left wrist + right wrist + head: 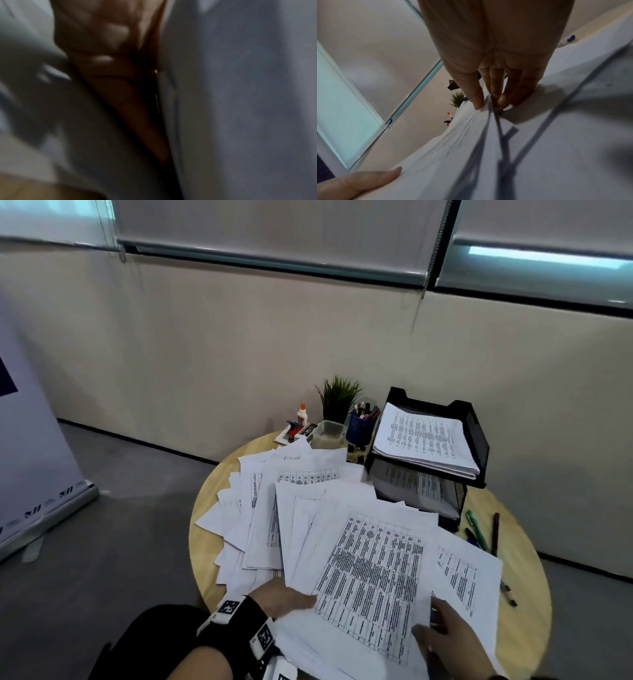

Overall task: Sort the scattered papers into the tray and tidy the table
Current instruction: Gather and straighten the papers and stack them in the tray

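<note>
Currently both hands are gripping the papers (370,573) at the counter's (520,642) near edge: left hand (284,597), right hand (445,635).

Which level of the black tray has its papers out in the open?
The top tier: its stack lies uncovered, while the lower tier sits shaded beneath it.

At the far edge stand a small green potted plant (339,397), a white glue bottle with an orange cap (302,413), a clear plastic box (329,433) and a dark blue pen cup (359,429). A white roll-up banner (30,460) stands on the grey floor, left.
</note>
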{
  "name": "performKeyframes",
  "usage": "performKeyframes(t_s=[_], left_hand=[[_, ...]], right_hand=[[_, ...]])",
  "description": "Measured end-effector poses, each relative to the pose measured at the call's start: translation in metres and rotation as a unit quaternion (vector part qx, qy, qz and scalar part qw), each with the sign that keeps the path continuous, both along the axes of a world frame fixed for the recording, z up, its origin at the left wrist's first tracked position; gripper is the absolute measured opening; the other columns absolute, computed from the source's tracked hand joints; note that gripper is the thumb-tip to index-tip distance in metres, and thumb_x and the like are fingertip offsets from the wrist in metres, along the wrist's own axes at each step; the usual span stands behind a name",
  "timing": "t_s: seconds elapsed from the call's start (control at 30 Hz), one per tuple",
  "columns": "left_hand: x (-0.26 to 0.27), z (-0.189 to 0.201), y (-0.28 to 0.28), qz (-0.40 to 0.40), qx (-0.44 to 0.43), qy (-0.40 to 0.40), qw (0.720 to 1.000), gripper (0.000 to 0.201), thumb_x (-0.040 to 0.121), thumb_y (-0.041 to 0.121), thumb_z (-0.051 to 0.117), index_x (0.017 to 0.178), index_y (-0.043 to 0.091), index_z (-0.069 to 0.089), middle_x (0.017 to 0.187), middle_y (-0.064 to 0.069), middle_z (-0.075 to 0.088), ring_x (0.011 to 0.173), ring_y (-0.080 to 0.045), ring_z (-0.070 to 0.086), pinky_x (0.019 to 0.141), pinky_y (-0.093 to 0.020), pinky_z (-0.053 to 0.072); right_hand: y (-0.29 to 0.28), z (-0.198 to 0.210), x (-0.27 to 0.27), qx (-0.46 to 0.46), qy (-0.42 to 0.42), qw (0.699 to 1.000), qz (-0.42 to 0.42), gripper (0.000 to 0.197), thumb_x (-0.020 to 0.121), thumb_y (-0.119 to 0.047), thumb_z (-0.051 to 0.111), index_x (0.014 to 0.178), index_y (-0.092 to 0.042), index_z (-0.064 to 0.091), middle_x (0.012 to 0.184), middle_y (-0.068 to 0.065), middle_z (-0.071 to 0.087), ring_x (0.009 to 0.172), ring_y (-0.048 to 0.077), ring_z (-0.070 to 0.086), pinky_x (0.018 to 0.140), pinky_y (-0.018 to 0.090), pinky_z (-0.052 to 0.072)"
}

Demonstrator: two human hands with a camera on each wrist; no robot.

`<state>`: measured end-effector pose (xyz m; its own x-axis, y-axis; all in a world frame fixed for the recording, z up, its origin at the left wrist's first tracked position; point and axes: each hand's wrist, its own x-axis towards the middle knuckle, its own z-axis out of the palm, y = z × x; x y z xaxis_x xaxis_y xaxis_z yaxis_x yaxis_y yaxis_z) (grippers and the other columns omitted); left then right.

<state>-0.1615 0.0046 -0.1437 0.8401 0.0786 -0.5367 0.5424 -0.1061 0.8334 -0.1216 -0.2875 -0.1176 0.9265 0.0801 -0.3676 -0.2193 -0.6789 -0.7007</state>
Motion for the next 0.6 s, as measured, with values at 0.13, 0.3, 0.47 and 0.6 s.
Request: performKeyframes(t_s=[0.13, 0.3, 0.47, 0.6], left_hand=[[0.001, -0.003, 0.004, 0.026, -0.048, -0.025, 0.998, 0.048, 0.071, 0.017, 0.076, 0.116, 0.005, 0.062, 0.093, 0.005, 0.069, 0.091, -0.013, 0.064, 0.077, -0.018, 0.049], [0.001, 0.002, 0.002, 0.041, -0.062, -0.054, 0.996, 0.03, 0.072, 0.002, 0.074, 0.1, 0.006, 0.064, 0.08, 0.007, 0.069, 0.08, -0.01, 0.065, 0.062, -0.012, 0.048], [0.002, 0.007, 0.014, 0.088, -0.053, -0.075, 0.992, 0.051, 0.052, 0.021, 0.072, 0.1, 0.006, 0.064, 0.096, -0.008, 0.068, 0.098, -0.025, 0.061, 0.087, -0.03, 0.045], [0.004, 0.003, 0.022, 0.143, -0.061, -0.076, 0.985, 0.052, 0.066, 0.0, 0.077, 0.114, -0.011, 0.059, 0.1, -0.015, 0.067, 0.099, -0.028, 0.06, 0.092, -0.035, 0.044]], right_hand=[[-0.011, 0.0, 0.001, -0.203, -0.046, 0.976, -0.068, 0.049, 0.074, -0.042, 0.061, 0.116, -0.019, 0.052, 0.119, 0.008, 0.058, 0.11, 0.027, 0.054, 0.088, 0.03, 0.042], [-0.016, 0.008, 0.002, -0.243, 0.007, 0.967, -0.078, 0.057, 0.065, -0.055, 0.063, 0.106, -0.02, 0.045, 0.108, 0.006, 0.052, 0.107, 0.028, 0.052, 0.085, 0.032, 0.046], [-0.015, 0.016, -0.001, -0.24, 0.039, 0.967, -0.073, 0.066, 0.065, -0.056, 0.068, 0.114, -0.019, 0.045, 0.116, 0.01, 0.047, 0.115, 0.03, 0.048, 0.095, 0.034, 0.043], [-0.017, 0.02, -0.002, -0.261, 0.033, 0.962, -0.07, 0.064, 0.064, -0.055, 0.068, 0.111, -0.019, 0.046, 0.108, 0.009, 0.044, 0.112, 0.03, 0.045, 0.093, 0.033, 0.041]])
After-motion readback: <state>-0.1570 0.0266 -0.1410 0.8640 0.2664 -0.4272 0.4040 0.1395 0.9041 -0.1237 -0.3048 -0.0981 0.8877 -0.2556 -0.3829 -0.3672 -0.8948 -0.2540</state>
